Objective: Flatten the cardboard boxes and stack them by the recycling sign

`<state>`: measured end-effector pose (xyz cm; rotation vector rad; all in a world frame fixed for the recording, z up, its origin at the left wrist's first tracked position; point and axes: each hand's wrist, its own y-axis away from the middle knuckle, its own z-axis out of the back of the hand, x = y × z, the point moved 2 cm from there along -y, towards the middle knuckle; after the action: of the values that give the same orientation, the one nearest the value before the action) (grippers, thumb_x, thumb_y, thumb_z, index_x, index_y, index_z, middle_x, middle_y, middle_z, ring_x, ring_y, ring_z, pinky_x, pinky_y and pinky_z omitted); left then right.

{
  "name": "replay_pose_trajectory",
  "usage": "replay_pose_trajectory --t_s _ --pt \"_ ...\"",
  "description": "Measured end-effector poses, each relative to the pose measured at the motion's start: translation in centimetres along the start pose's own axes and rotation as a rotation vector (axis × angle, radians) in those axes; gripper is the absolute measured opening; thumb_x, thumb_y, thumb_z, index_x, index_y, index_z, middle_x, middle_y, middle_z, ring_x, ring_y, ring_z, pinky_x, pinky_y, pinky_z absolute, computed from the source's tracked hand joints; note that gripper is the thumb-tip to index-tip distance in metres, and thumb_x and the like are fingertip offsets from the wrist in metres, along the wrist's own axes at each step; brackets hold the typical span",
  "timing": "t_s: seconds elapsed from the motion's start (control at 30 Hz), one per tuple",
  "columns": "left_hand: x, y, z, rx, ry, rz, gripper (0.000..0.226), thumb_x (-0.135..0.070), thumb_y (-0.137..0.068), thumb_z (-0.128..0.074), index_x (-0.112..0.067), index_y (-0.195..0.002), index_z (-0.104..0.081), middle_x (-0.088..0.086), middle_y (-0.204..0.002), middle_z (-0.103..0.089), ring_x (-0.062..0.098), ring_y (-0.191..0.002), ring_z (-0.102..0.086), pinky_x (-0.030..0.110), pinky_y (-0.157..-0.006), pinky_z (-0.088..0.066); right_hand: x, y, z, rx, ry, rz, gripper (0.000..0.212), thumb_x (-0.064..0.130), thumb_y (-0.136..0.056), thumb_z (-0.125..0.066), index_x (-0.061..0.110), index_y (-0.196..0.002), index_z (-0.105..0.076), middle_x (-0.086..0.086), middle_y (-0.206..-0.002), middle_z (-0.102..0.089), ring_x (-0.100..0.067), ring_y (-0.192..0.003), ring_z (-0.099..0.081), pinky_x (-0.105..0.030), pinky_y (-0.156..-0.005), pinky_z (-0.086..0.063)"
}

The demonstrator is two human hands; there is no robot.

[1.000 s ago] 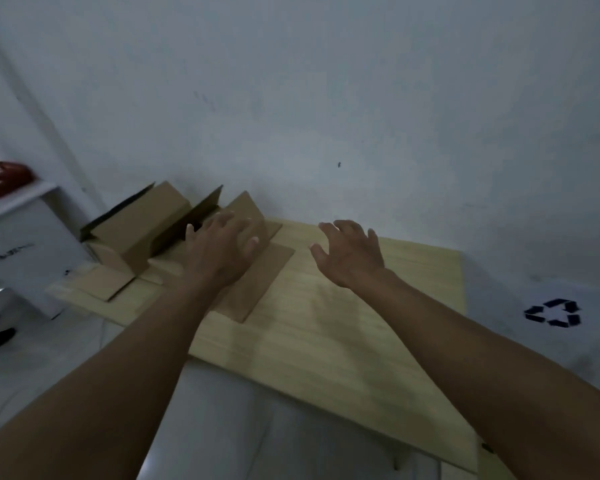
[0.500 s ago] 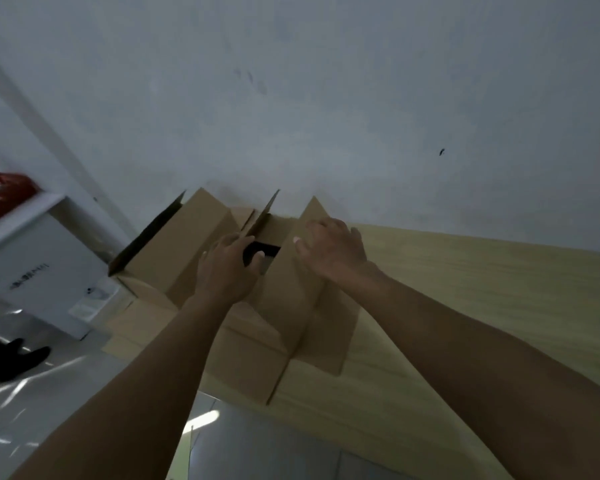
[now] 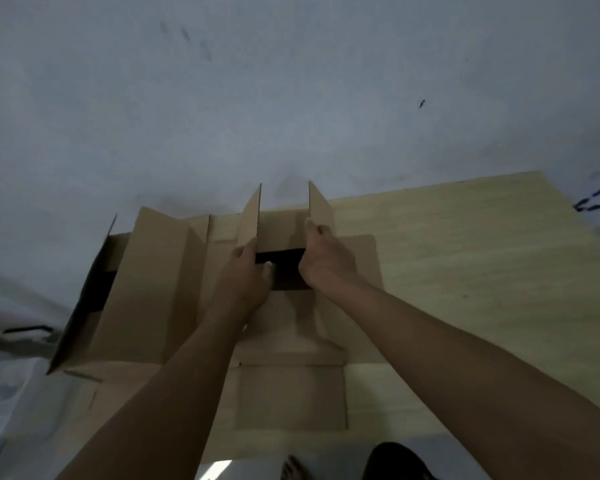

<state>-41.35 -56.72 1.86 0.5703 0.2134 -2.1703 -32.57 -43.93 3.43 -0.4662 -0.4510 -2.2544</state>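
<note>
A pale grey wall [image 3: 291, 98] fills the upper half of the view, and a light wooden worktop [image 3: 465, 271] runs along its foot. On the worktop stand two cardboard boxes. The nearer box [image 3: 284, 233] sits in the middle, open at the top, with two flaps standing upright at its far side and another flap [image 3: 291, 396] lying flat on the worktop toward the person. The left hand [image 3: 246, 282] grips the left wall of this box, thumb curled into the dark opening, fingers outside. The right hand [image 3: 326, 261] closes on the right wall in the same way, fingers hooked over the rim. A second box [image 3: 146, 289] lies tipped just to the left, touching the first, its open end dark. Part of a dark recycling sign [image 3: 596, 199] shows on the wall at the far right edge, well apart from both boxes.
</note>
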Motion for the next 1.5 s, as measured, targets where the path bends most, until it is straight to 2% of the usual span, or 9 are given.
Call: replay_pose_trajectory --t_s 0.2,0.3,0.47,0.7,0.83,0.93,1.07,1.23,1.5 --pt "1.3 -0.3 1.1 -0.044 -0.023 -0.102 0.041 -0.024 -0.101 -0.041 -0.013 -0.141 -0.042 0.014 -0.129 -0.056 0.035 -0.11 -0.056 0.039 -0.085 -0.045 -2.8 0.0 1.9 -0.134 0.077 -0.142 0.075 0.008 -0.092 -0.059 0.011 -0.156 -0.02 -0.014 -0.143 -0.043 -0.036 -0.118 -0.053 -0.037 -0.08 -0.043" --pt "1.5 -0.8 1.6 -0.075 -0.029 -0.099 0.04 -0.02 -0.1 -0.043 -0.012 -0.139 -0.046 0.015 -0.121 -0.059 0.034 -0.106 -0.055 0.036 -0.077 -0.04 -4.7 -0.2 1.6 -0.056 0.212 -0.351 0.089 0.011 -0.092 -0.062 0.004 -0.158 -0.001 -0.016 -0.164 -0.007 -0.037 -0.148 -0.018 -0.049 -0.113 -0.03" --pt "2.8 -1.3 1.3 -0.08 0.022 -0.115 0.043 -0.024 -0.098 -0.045 -0.017 -0.14 -0.045 0.011 -0.118 -0.061 0.029 -0.101 -0.059 0.036 -0.077 -0.045 -6.1 -1.4 -2.8 0.073 0.348 -0.476 0.094 0.064 -0.098 -0.027 -0.002 -0.155 0.01 -0.02 -0.162 0.021 -0.035 -0.15 0.02 -0.059 -0.117 0.009" --pt "5.2 -2.7 1.3 -0.128 0.063 -0.168 0.047 -0.022 -0.095 -0.046 -0.025 -0.142 -0.042 0.009 -0.111 -0.065 0.031 -0.093 -0.064 0.042 -0.075 -0.053 -6.3 -3.1 -7.0 -0.001 -0.042 -0.538 0.056 0.035 -0.106 -0.039 0.0 -0.149 -0.031 -0.02 -0.152 -0.036 -0.033 -0.138 -0.036 -0.041 -0.104 -0.038" --pt "6.5 -4.1 2.8 -0.137 -0.058 -0.173 0.057 -0.007 -0.097 -0.043 -0.008 -0.152 -0.032 0.024 -0.099 -0.064 0.041 -0.084 -0.059 0.036 -0.066 -0.038 -6.6 -3.2 -7.3 -0.008 -0.035 -0.491 0.044 0.025 -0.104 -0.042 -0.001 -0.14 -0.04 -0.021 -0.142 -0.047 -0.034 -0.129 -0.048 -0.039 -0.099 -0.042" --pt "8.8 -5.0 3.9 -0.069 -0.099 0.024 0.064 -0.002 -0.094 -0.042 -0.003 -0.154 -0.018 0.029 -0.123 -0.055 0.045 -0.106 -0.055 0.045 -0.079 -0.043 -6.7 -3.5 -7.1 -0.018 -0.021 -0.498 0.044 0.02 -0.102 -0.044 -0.002 -0.141 -0.04 -0.021 -0.141 -0.048 -0.036 -0.129 -0.049 -0.04 -0.1 -0.043" --pt "11.5 -4.4 2.4 0.102 -0.108 0.316 0.092 -0.046 -0.095 -0.052 -0.005 -0.155 0.005 0.019 -0.16 -0.015 0.043 -0.141 -0.028 0.053 -0.108 -0.031 -7.3 -3.8 -7.3 -0.022 -0.001 -0.479 0.042 0.02 -0.1 -0.047 -0.001 -0.137 -0.043 -0.021 -0.139 -0.05 -0.037 -0.126 -0.051 -0.041 -0.099 -0.044" --pt "12.4 -5.5 -1.3 0.186 -0.096 0.449 0.129 -0.084 -0.074 -0.048 -0.001 -0.154 0.009 0.016 -0.163 0.011 0.031 -0.151 0.004 0.049 -0.119 -0.01 -7.7 -4.0 -7.2 -0.051 0.009 -0.506 0.038 0.027 -0.101 -0.044 0.004 -0.131 -0.052 -0.018 -0.134 -0.055 -0.035 -0.123 -0.054 -0.037 -0.094 -0.044" --pt "12.3 -6.4 -4.7 0.346 0.181 0.325 0.048 -0.044 -0.098 -0.044 -0.005 -0.112 -0.067 0.02 -0.116 -0.066 0.034 -0.111 -0.059 0.042 -0.098 -0.046 -8.3 -4.2 -7.2 -0.033 -0.013 -0.488 0.03 0.03 -0.102 -0.043 0.01 -0.119 -0.058 -0.015 -0.127 -0.061 -0.034 -0.116 -0.058 -0.032 -0.078 -0.039"
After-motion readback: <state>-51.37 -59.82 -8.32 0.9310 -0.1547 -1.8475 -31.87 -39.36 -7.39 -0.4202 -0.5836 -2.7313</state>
